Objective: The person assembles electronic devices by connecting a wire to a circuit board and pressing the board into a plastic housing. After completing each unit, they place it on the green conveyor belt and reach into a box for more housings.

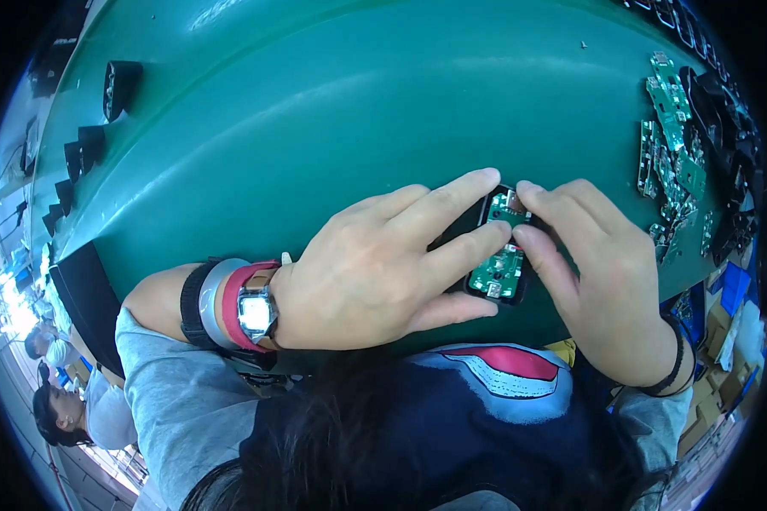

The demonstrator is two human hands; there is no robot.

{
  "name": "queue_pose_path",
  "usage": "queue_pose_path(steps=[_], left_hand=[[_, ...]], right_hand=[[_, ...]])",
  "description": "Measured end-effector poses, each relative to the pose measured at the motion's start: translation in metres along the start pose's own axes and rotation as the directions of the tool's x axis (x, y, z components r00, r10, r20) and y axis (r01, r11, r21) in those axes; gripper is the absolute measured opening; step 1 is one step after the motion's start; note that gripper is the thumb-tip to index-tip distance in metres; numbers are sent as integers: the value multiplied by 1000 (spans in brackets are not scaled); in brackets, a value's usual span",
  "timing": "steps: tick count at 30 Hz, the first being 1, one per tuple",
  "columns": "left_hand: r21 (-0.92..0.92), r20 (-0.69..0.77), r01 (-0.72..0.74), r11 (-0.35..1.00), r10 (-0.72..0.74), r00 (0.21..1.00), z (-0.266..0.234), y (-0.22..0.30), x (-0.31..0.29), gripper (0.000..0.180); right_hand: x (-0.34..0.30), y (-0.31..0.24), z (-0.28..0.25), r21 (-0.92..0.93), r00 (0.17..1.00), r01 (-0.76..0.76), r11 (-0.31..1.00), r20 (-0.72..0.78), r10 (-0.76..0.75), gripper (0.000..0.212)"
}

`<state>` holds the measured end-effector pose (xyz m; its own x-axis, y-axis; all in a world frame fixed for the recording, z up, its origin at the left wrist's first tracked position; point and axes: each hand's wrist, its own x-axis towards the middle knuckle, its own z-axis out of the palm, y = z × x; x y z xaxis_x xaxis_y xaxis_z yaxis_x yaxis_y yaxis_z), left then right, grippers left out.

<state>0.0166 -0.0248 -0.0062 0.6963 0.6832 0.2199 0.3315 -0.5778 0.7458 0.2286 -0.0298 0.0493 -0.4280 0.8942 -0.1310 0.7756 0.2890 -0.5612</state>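
A green circuit board (496, 274) with small metal parts lies in a shallow black plastic casing (519, 288) in front of my body. My left hand (375, 260) reaches across from the left. Its index and middle fingertips press on the board and the casing's upper left edge, while the thumb lies by the lower left. At the right side, my right hand (609, 264) is bent round the casing's edge, thumb and index fingertips touching its upper right part. My fingers cover some of the board and casing.
A pile of loose green circuit boards (677, 162) lies at the right of the green table (315, 111), beside a heap of black plastic parts (733, 162). Several black casings (123, 89) stand along the left edge. Further left, other people (81, 409) are visible.
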Motion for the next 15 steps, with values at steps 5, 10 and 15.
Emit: queue_pose_path(steps=[5, 10, 15], left_hand=[[66, -5, -53, 996, 53, 999, -3, -1, 2, 51], [36, 18, -104, 994, 103, 994, -2, -5, 15, 46], [41, 74, -145, 989, 142, 987, -3, -8, 32, 42]], right_hand=[[0, 8, 6, -3, 999, 31, 1000, -26, -31, 29], [-31, 10, 5, 102, 984, 178, 979, 3, -180, 30], [-29, 15, -3, 202, 991, 72, 977, 92, -92, 23]])
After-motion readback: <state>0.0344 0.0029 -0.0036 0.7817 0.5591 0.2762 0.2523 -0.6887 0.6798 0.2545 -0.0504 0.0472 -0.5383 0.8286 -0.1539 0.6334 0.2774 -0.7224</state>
